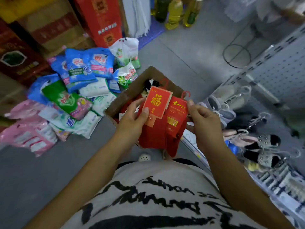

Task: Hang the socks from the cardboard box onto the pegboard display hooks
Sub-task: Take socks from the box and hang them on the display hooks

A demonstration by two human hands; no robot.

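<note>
I hold two pairs of red socks above the open cardboard box (130, 90) on the floor. My left hand (133, 118) pinches the left pair of red socks (156, 103) by its red card label with a gold character. My right hand (203, 119) grips the right pair of red socks (176, 116) at its edge. Each pair has a small red plastic hook at the top. More socks, dark and red, lie inside the box. The grey pegboard (280, 70) stands at the right.
A heap of detergent bags (79, 80) covers the floor at the left, with stacked cartons behind it. Oil bottles (175, 12) stand at the back. Shoes on hangers (257, 139) fill the lower shelves at the right. A wire stand (237, 55) is beside the pegboard.
</note>
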